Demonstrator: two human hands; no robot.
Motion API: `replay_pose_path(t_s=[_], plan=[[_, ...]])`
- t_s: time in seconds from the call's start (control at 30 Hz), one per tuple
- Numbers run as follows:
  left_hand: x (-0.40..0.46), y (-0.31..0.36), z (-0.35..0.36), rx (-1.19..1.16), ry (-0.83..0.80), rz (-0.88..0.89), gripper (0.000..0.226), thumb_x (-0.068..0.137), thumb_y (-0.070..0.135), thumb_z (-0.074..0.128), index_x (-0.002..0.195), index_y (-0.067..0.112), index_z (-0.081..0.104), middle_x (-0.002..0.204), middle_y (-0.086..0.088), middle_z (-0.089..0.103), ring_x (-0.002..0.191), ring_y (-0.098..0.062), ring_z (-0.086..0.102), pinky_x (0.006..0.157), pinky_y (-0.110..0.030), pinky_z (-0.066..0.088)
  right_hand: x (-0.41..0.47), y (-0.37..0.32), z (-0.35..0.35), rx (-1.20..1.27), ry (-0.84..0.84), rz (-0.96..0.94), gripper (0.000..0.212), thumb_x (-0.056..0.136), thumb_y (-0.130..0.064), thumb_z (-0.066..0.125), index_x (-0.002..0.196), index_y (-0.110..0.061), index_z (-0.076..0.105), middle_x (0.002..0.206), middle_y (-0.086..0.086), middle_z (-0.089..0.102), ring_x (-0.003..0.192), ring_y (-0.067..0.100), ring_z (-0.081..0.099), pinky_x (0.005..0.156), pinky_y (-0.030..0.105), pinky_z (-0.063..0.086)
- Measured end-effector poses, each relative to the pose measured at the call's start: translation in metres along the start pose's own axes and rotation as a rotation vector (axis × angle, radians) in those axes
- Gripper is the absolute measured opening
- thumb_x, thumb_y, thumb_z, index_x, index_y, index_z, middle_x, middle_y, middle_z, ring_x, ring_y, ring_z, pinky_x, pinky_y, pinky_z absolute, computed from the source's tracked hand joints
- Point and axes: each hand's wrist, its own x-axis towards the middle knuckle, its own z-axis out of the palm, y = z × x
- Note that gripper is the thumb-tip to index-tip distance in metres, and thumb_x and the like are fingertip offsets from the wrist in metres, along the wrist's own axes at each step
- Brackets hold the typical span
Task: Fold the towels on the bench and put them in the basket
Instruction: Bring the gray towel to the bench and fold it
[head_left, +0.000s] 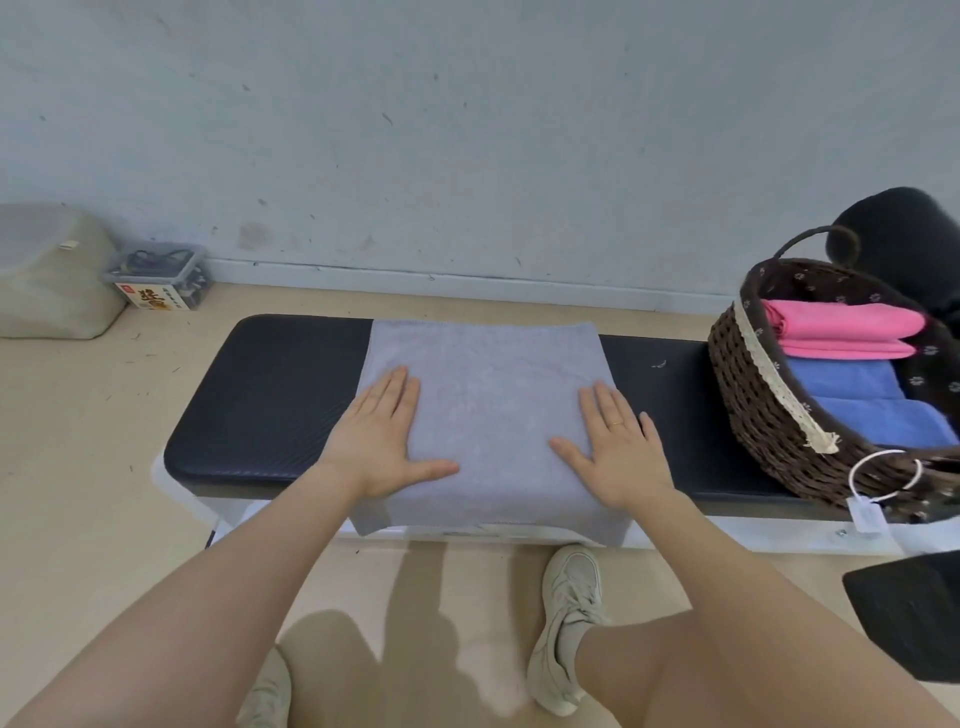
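I'm standing at the near edge of the bench (270, 395), my shoes (569, 623) showing below. My left hand (376, 441) is lying flat, fingers straight, pressing the grey towel (488, 405) near its left edge; my right hand (618, 452) is pressing flat near its right edge, gripping nothing. The towel is spreading across the bench's middle, draping over the near edge. Farther right, the wicker basket (753, 395) is sitting on the bench, holding folded blue towels (857, 405) and pink towels (841, 330).
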Motion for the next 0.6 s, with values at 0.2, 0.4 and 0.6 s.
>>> replay_pose_path(t_s=[0.2,0.4,0.6], plan=[[-0.031,0.021,0.002,0.023,0.136,-0.243,0.093,0.087,0.069,0.028,0.149,0.005,0.003,0.158,-0.011,0.003,0.146,-0.023,0.006,0.117,-0.039,0.008,-0.024,0.008,-0.012,0.091,-0.058,0.228,0.072,0.096,-0.057,0.016,0.151,-0.012,0.006,0.16,0.006,0.001,0.146,0.024,0.004,0.116,0.046,0.01],[-0.079,0.005,0.021,-0.479,0.488,-0.489,0.037,0.095,0.032,0.042,0.079,0.002,0.055,0.089,-0.014,0.054,0.08,-0.034,0.052,0.065,-0.036,0.039,-0.06,0.007,-0.017,0.219,0.111,0.462,0.04,0.096,-0.042,0.036,0.088,-0.007,0.053,0.091,0.01,0.057,0.079,0.029,0.053,0.065,0.03,0.041],[-0.095,0.004,0.049,-1.124,0.028,-0.798,0.064,0.087,0.064,0.043,0.101,0.004,0.058,0.116,-0.018,0.06,0.103,-0.033,0.056,0.084,-0.037,0.04,-0.071,0.002,0.008,1.044,-0.096,0.625,0.051,0.094,-0.043,0.046,0.123,-0.001,0.049,0.108,0.01,0.054,0.1,0.03,0.05,0.086,0.037,0.043]])
